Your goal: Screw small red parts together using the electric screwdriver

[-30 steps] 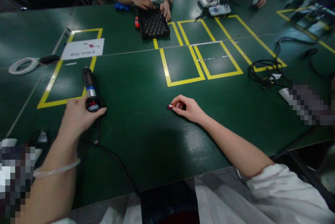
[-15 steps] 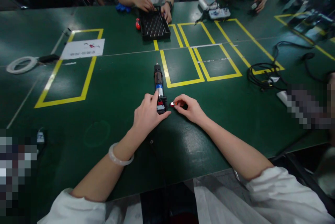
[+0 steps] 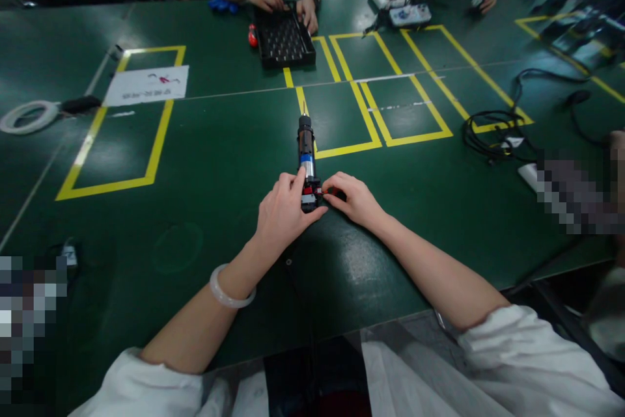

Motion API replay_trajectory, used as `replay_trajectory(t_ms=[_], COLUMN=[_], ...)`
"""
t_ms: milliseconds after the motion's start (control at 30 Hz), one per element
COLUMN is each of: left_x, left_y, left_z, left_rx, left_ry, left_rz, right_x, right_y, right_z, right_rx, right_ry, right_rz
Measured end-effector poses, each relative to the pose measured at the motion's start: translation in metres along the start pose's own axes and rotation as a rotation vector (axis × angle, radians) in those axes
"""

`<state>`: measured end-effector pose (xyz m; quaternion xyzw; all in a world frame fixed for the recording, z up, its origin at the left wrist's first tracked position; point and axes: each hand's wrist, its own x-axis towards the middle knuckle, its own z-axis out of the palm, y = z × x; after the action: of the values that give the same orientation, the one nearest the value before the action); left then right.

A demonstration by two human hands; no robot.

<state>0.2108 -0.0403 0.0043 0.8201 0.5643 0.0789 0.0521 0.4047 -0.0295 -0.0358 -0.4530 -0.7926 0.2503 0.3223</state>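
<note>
Green tabletop (image 3: 205,163) with yellow tape rectangles (image 3: 342,114) is carrying everything here. Left hand (image 3: 283,212) is gripping the rear end of a black electric screwdriver (image 3: 306,157), which is lying flat near the middle of the tabletop, tip pointing away from the person, across a tape line. Right hand (image 3: 354,199) is pinching a small red part (image 3: 332,191), fingers closed on it, holding it right against the screwdriver's rear end beside the left thumb. White bracelet (image 3: 229,290) is sitting on the left wrist. Far side: another person's hands (image 3: 286,4) are resting at a black tray (image 3: 284,40), a red item (image 3: 252,35) lying just beside it. Coiled black cable (image 3: 491,134) is lying to the right, white tape roll (image 3: 27,116) and a white sheet (image 3: 146,85) to the left.
</note>
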Motion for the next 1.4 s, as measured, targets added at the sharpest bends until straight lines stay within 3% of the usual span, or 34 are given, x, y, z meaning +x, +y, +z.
replay_trajectory(t_ms=[167,367,567,767,900,1100,1400], left_x=[0.0,0.001,0.006,0.007,0.003,-0.011,-0.032], left_y=[0.0,0.001,0.01,0.003,-0.013,-0.046,-0.138], left_z=[0.0,-0.002,-0.006,-0.006,-0.011,-0.024,-0.05], left_rx=[0.023,0.07,0.099,0.148,0.152,0.264,0.376], left_ry=[-0.003,-0.016,-0.004,0.005,-0.026,-0.039,-0.083], left_rz=[0.011,0.017,-0.066,-0.099,-0.057,-0.057,-0.322], right_x=[-0.002,-0.002,-0.003,-0.004,-0.005,-0.005,-0.005], right_y=[-0.001,-0.012,-0.014,-0.015,-0.015,-0.01,-0.01], right_z=[0.0,-0.002,-0.003,-0.002,0.0,0.001,0.0], right_rx=[0.089,0.098,0.182,0.355,0.378,0.39,0.377], right_ry=[0.083,0.093,0.146,0.027,-0.071,-0.038,-0.057], right_rz=[-0.034,0.009,0.058,0.028,-0.002,0.032,0.045])
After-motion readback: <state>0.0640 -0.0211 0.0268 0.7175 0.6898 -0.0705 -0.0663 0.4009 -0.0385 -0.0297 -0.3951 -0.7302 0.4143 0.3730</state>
